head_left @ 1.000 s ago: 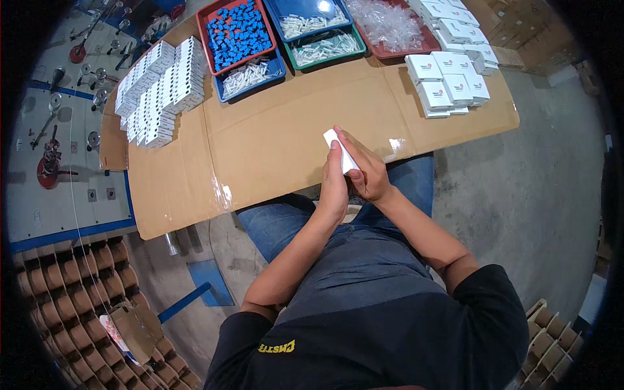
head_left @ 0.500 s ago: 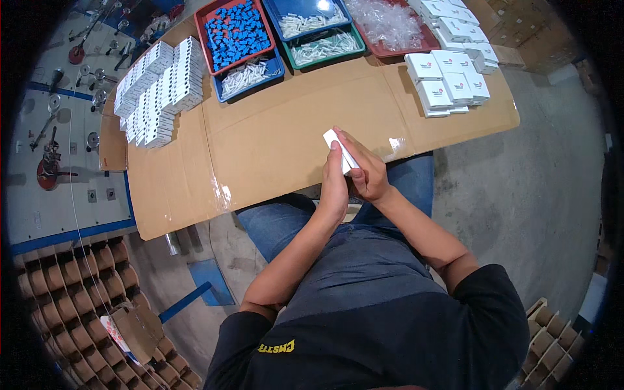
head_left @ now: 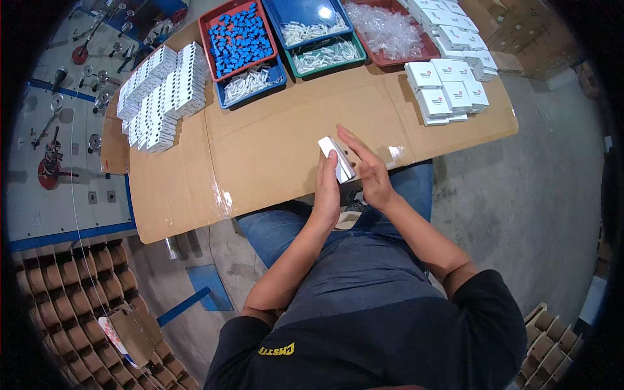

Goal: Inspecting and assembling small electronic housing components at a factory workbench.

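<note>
Cardboard sheet: brown, flattened, covering the table across the middle of the frame; glossy tape strips catch the light near its lower edge.
Small white box: just right of frame centre, above the lower edge of the cardboard, tilted, held off the surface between both hands.
Left hand: fingers wrapped up the box's left side, closed on it and carrying its weight.
Right hand: fingers spread and mostly straight, palm against the box's right face; pressing rather than clasping, though whether the fingertips hook an edge I cannot tell from this angle.
Risk, slip: with only one hand truly closed on it, the box could twist out and fall into the lap or to the floor, since it sits at the table's brink.
Risk, crush: a hard push from the flat palm may dent a thin wall or spring a flap.
Stacked white boxes: upper right, well apart from the hands.
White box rows: upper left, standing close together; a stray elbow could topple them.
Trays: red tray of blue parts, blue tray and green tray of pale pieces, along the top.
</note>
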Available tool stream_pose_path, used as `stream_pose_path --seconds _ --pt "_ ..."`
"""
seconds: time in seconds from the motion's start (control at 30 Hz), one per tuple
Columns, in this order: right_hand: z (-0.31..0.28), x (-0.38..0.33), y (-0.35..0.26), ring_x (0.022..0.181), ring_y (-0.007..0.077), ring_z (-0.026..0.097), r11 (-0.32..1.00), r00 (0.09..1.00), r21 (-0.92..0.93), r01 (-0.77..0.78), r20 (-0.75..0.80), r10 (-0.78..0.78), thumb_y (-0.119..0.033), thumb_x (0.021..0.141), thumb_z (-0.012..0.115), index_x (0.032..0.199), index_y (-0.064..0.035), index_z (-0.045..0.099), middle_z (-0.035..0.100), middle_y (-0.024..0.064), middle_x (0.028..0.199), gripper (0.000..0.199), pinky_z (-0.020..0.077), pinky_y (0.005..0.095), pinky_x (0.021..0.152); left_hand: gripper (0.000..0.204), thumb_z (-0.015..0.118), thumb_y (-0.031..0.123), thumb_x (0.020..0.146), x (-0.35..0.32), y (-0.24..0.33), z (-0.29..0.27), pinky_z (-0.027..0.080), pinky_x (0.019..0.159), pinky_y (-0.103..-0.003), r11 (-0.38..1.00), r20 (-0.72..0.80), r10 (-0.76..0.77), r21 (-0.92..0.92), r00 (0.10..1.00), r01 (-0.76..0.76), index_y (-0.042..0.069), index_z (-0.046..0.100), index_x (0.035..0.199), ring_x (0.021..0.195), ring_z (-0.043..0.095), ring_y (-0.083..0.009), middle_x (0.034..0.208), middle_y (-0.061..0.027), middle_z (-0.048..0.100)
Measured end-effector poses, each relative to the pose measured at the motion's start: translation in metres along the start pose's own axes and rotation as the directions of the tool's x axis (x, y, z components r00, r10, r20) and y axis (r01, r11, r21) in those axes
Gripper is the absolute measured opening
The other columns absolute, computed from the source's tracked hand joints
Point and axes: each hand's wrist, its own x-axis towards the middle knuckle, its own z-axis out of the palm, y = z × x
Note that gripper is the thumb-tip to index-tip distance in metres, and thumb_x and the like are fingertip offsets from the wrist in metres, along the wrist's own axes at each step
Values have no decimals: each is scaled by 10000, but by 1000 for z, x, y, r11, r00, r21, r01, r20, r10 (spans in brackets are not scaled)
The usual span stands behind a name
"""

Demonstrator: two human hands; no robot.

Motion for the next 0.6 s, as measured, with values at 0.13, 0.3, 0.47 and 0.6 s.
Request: stream_pose_path --seconds 0.13,0.3,0.47,0.6 --pt "-4 0 -3 1519 348 330 978 981 -103 -182 52 188 -406 948 724 1537 -32 430 362 235 1615 757 291 430 1214 618 432 269 1056 -7 11 8 406 1107 -368 985 5 133 114 991 -133 102 264 1627 1307 511 -198 1447 -83 508" --pt "-8 3 -10 1476 272 386 955 949 -55 -293 107 297 -422 857 819 1542 -71 437 367 144 1623 859 351 417 1174 644 375 483 1078 -7 7 4 429 1106 -373 988 12 153 9 988 -153 95 336 1591 1327 514 -200 1451 -91 518" --pt "-5 -2 -14 1437 319 430 966 971 -199 -165 138 194 -262 908 761 1448 -48 498 402 190 1582 637 315 411 1184 704 345 667 1048 -8 35 -1 534 993 -411 928 136 -296 -191 945 318 94 498 1428 1158 643 -249 1273 -100 637" --pt "1 -3 -6 1423 332 448 977 989 -205 -67 117 92 -255 919 728 1402 -41 504 431 216 1563 574 325 412 1177 594 444 594 1053 -10 28 -5 538 988 -418 924 138 -349 -117 927 365 107 515 1385 1138 645 -233 1230 -87 635"
